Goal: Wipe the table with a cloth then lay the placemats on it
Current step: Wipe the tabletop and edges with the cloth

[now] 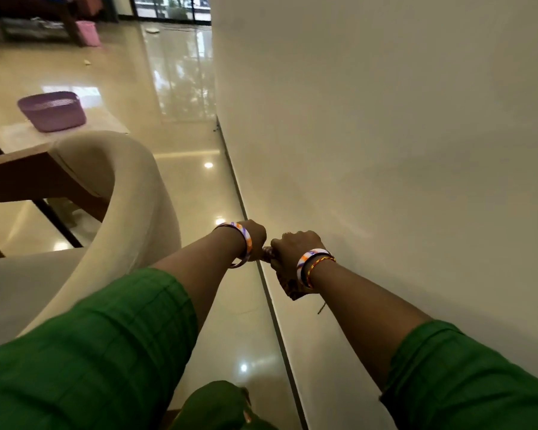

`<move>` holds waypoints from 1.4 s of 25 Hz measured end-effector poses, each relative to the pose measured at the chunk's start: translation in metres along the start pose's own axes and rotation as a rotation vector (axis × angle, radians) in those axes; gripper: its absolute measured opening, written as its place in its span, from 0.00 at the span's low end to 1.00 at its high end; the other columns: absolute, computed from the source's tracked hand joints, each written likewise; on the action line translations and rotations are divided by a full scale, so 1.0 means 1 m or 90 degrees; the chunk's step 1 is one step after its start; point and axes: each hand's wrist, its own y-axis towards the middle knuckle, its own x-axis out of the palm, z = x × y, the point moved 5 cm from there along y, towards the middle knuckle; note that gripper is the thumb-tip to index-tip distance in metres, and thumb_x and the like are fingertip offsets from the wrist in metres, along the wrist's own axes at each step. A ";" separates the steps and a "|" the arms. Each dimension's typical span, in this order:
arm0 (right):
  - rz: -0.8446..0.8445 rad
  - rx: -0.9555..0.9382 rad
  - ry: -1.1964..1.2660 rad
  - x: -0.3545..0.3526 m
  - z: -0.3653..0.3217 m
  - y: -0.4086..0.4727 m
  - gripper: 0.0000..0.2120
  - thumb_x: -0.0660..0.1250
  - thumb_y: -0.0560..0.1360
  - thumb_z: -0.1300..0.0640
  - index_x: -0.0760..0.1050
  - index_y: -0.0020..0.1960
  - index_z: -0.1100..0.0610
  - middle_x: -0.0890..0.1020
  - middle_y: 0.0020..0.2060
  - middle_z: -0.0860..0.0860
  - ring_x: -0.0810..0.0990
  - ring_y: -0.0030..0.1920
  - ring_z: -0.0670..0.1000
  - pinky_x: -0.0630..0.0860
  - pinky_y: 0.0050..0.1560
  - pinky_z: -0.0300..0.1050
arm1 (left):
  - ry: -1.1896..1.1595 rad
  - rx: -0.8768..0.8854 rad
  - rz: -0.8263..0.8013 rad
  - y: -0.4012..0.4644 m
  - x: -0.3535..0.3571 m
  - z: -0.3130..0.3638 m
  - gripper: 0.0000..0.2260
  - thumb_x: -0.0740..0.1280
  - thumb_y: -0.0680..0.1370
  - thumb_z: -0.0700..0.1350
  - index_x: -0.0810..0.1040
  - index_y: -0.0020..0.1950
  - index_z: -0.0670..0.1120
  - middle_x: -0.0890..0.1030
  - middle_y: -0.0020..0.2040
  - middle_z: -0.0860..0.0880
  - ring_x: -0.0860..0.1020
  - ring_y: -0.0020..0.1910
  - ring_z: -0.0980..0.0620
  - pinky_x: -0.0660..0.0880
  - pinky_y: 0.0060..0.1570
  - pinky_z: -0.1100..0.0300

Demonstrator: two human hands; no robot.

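Hands meeting at the bench (385,135) edge: left hand (255,240) and right hand (295,248) both fisted around a twisted patterned cloth (288,288), its tail hanging beneath the right wrist. Glossy tiled floor (184,88) left. Purple basket (52,111) on another table (22,141), contents unseen.

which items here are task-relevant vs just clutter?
Job:
- cloth, patterned, gripped by left hand and right hand
- table, pale top on the right

Lying about:
- purple basket on a side surface
- cream chair
- pink bin on the floor, far back

No placemats visible.
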 end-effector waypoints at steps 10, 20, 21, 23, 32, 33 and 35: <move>0.058 -0.127 -0.011 -0.058 -0.007 0.223 0.15 0.60 0.77 0.49 0.74 0.60 0.55 0.80 0.51 0.53 0.79 0.49 0.55 0.74 0.48 0.46 | -0.137 -0.154 0.078 0.083 -0.090 -0.164 0.16 0.60 0.79 0.44 0.73 0.66 0.40 0.77 0.63 0.41 0.76 0.53 0.48 0.72 0.52 0.58; 0.163 -0.187 0.090 -0.126 -0.097 0.416 0.27 0.68 0.70 0.57 0.64 0.67 0.54 0.64 0.64 0.55 0.64 0.63 0.60 0.72 0.47 0.53 | -0.380 -0.388 0.296 0.052 -0.124 -0.344 0.15 0.60 0.79 0.44 0.76 0.62 0.40 0.79 0.59 0.41 0.78 0.55 0.45 0.73 0.53 0.58; 0.157 -0.203 0.120 -0.136 -0.107 0.436 0.27 0.70 0.67 0.57 0.66 0.65 0.55 0.65 0.63 0.56 0.65 0.63 0.60 0.73 0.48 0.53 | -0.398 -0.418 0.299 0.051 -0.123 -0.364 0.15 0.60 0.79 0.44 0.76 0.62 0.39 0.79 0.59 0.41 0.77 0.55 0.45 0.73 0.53 0.57; 0.123 -0.218 0.233 -0.151 -0.120 0.485 0.28 0.72 0.67 0.52 0.69 0.64 0.57 0.67 0.62 0.58 0.68 0.62 0.61 0.75 0.54 0.53 | -0.432 -0.483 0.303 0.055 -0.122 -0.403 0.17 0.60 0.80 0.45 0.74 0.64 0.38 0.77 0.61 0.40 0.76 0.58 0.43 0.72 0.56 0.56; -0.343 -0.376 0.729 -0.180 -0.184 0.663 0.06 0.71 0.71 0.51 0.81 0.44 0.53 0.82 0.39 0.52 0.80 0.43 0.54 0.76 0.48 0.46 | -0.860 -0.739 0.361 0.125 -0.130 -0.548 0.32 0.63 0.76 0.58 0.65 0.72 0.38 0.71 0.69 0.41 0.71 0.64 0.43 0.66 0.52 0.59; -0.360 -0.400 0.737 -0.187 -0.189 0.679 0.06 0.70 0.72 0.50 0.81 0.43 0.52 0.82 0.41 0.53 0.80 0.44 0.55 0.76 0.50 0.46 | -0.893 -0.734 0.365 0.137 -0.134 -0.561 0.30 0.63 0.76 0.59 0.68 0.70 0.39 0.72 0.68 0.41 0.73 0.62 0.44 0.67 0.52 0.58; -0.443 -0.398 0.786 -0.200 -0.192 0.704 0.14 0.72 0.67 0.43 0.82 0.45 0.52 0.84 0.47 0.55 0.81 0.50 0.57 0.75 0.59 0.50 | -0.948 -0.726 0.388 0.154 -0.141 -0.585 0.27 0.64 0.76 0.58 0.72 0.67 0.40 0.75 0.66 0.43 0.76 0.60 0.46 0.69 0.53 0.59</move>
